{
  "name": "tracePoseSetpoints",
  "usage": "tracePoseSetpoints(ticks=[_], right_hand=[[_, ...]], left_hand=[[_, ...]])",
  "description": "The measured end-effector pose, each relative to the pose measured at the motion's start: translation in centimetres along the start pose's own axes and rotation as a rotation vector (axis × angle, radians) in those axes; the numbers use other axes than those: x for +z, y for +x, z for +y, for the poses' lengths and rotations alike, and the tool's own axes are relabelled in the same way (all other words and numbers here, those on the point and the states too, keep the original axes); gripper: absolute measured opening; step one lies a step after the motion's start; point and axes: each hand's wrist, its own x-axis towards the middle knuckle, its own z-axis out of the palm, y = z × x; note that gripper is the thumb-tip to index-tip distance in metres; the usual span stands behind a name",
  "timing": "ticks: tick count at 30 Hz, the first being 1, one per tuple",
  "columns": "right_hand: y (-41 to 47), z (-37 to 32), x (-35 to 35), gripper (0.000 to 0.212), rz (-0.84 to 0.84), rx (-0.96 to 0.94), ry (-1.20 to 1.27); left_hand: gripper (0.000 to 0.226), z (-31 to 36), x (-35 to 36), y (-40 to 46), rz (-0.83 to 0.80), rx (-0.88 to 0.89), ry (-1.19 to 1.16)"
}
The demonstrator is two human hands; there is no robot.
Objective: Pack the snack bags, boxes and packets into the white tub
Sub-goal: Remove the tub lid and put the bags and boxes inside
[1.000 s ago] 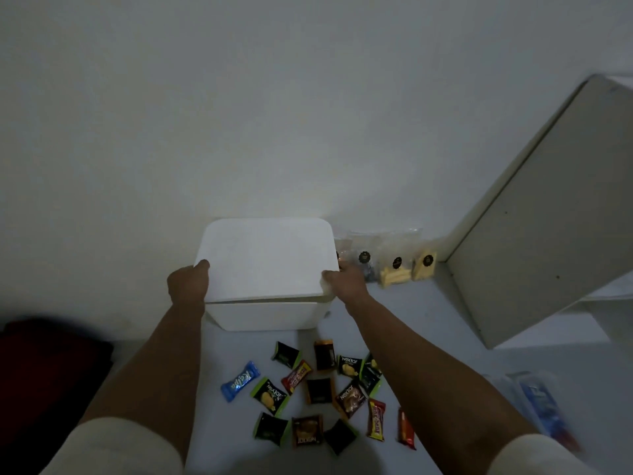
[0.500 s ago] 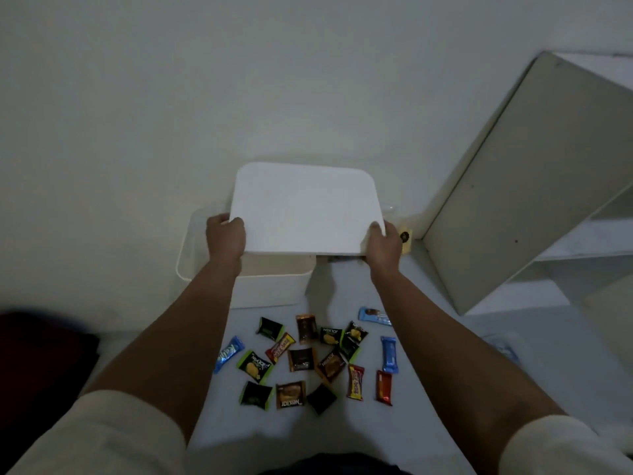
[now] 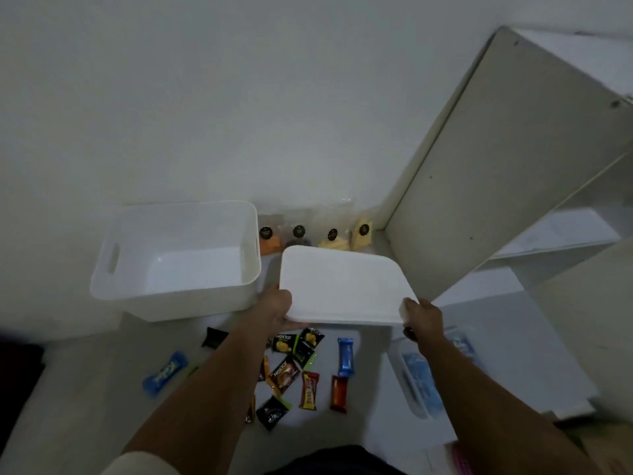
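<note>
The white tub point(image 3: 113, 289) stands open against the wall at the left, and nothing shows inside it. Its flat white lid point(image 3: 342, 286) hangs in the air to the tub's right. My left hand point(image 3: 275, 308) grips the lid's near left corner and my right hand point(image 3: 423, 318) grips its near right corner. Several small snack packets point(image 3: 310, 389) lie scattered on the white floor below the lid, among them a blue one point(image 3: 164, 371) off to the left. Several clear snack bags point(image 3: 332, 238) with round dark labels lean against the wall behind the lid.
A white cabinet door point(image 3: 496, 173) stands open at the right, with shelves behind it. A clear container with blue contents point(image 3: 419, 382) lies on the floor under my right forearm. A dark red object point(image 3: 17, 371) sits at the left edge.
Both hands have lifted the lid off the tub and carried it to the right. The tub now stands uncovered at the left.
</note>
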Motion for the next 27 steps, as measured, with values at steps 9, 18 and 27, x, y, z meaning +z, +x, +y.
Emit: tracePoseSetpoints(ticks=[9,18,27], right_hand=[[7.1,-0.2,3.5,0.028,-0.341,0.034,-0.266],[9.2,-1.3,5.6,0.018,-0.338,0.345,0.112],[8.7,0.3,6.0,0.024,-0.409,0.387,0.112]], left_hand=[[0.036,-3.4,-1.0,6.7,0.254,-0.107,-0.222],[0.047,-3.7,0.2,10.5,0.451,-0.003,-0.308],[0.045,-5.1,1.1,10.6,0.524,0.061,-0.273]])
